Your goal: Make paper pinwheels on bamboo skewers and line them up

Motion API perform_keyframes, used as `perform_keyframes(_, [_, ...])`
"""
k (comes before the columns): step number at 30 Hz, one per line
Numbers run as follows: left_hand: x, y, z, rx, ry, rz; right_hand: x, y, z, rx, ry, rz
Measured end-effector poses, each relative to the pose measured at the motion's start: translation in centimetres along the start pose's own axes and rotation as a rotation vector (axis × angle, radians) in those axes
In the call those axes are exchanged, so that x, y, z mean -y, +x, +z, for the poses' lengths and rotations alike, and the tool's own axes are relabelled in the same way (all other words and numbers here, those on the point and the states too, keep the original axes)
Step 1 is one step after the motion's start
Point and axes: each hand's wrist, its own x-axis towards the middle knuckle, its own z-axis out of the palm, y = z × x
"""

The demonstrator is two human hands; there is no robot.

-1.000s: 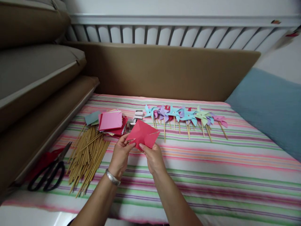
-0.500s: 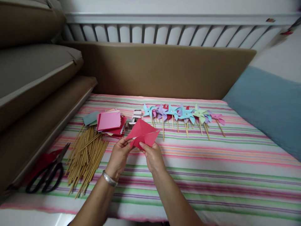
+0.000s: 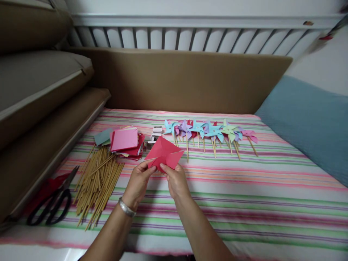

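A red paper square (image 3: 162,149) with slits cut from its corners is held up in front of me. My left hand (image 3: 140,178) pinches its lower left edge, thumb on top. The lower right edge sits between the thumb and fingers of my right hand (image 3: 175,179). Both thumbs press close together near the paper's lower corner; the fingers beneath are hidden. Just behind the paper are small white boxes (image 3: 157,132), partly covered. Left of my hands lie a pile of thin wooden sticks (image 3: 100,181) and a stack of pink and red paper squares (image 3: 125,140).
Several finished paper pinwheels (image 3: 214,132) on sticks lie in a row at the back right. Black-handled scissors (image 3: 56,199) rest at the left beside something red (image 3: 49,190). Brown cushions (image 3: 49,145) are piled on the left, and a brown panel (image 3: 185,81) stands behind the striped cloth (image 3: 244,195).
My left thumb has shifted right along the paper, nearer my right thumb. The paper's left flap lies flatter. The whole view has moved slightly.
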Motion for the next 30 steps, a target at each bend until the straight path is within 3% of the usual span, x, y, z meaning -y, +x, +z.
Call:
perform_keyframes(22, [0.2, 0.0, -0.4, -0.068, 0.064, 0.003, 0.5, 0.2, 0.0, -0.038, 0.034, -0.008])
perform_keyframes(30, [0.3, 0.3, -2.1, -0.131, 0.463, 0.28, 0.3, 0.2, -0.2, -0.065, -0.003, 0.006])
